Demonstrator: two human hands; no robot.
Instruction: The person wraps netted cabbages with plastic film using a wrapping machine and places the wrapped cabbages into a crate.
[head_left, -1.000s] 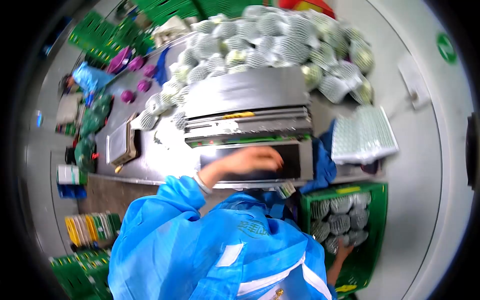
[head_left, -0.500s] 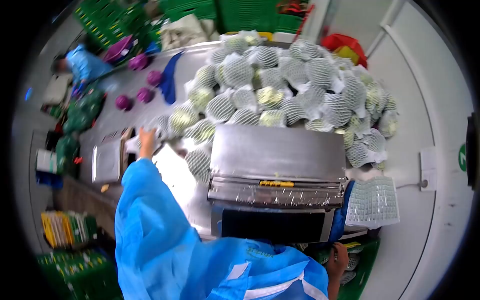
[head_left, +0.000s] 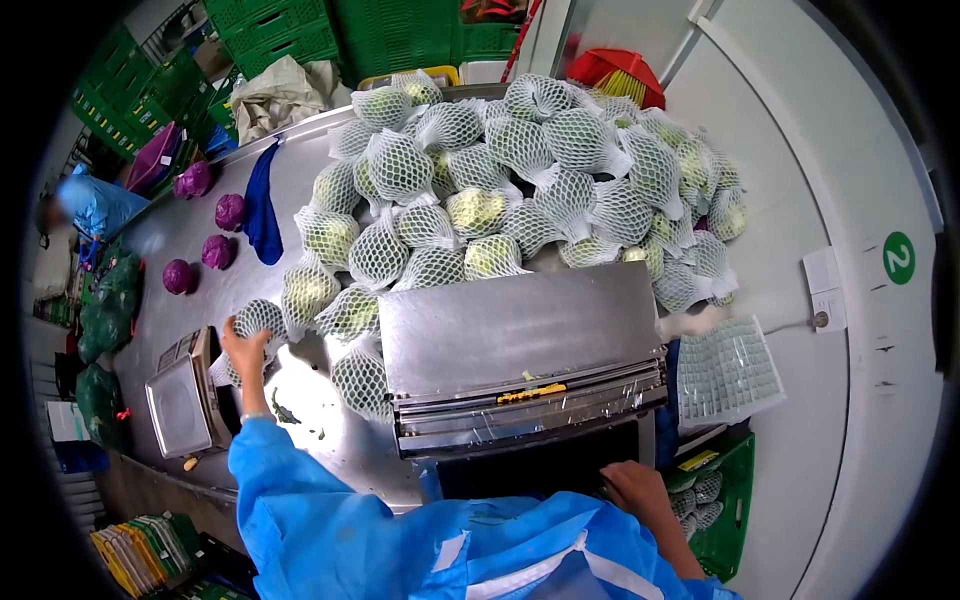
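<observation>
Along the left side of a steel table [head_left: 215, 290], the person's left hand [head_left: 245, 352] reaches out, thumb and fingers spread against the near side of a round vegetable in white netting [head_left: 260, 318]; whether they press firmly on it cannot be told. That vegetable lies between a small scale [head_left: 180, 400] and a large heap of netted vegetables [head_left: 500, 145]. The right hand [head_left: 640, 492] is at the right end of a dark plate [head_left: 530, 470] on the near side of a metal machine [head_left: 525, 330], fingers bent and tips partly hidden, so its grip cannot be made out. Farther up the table, four purple cabbages [head_left: 217, 252] lie near a blue cloth [head_left: 262, 215]. A green crate [head_left: 740, 510] stands at lower right, holding netted items.
</observation>
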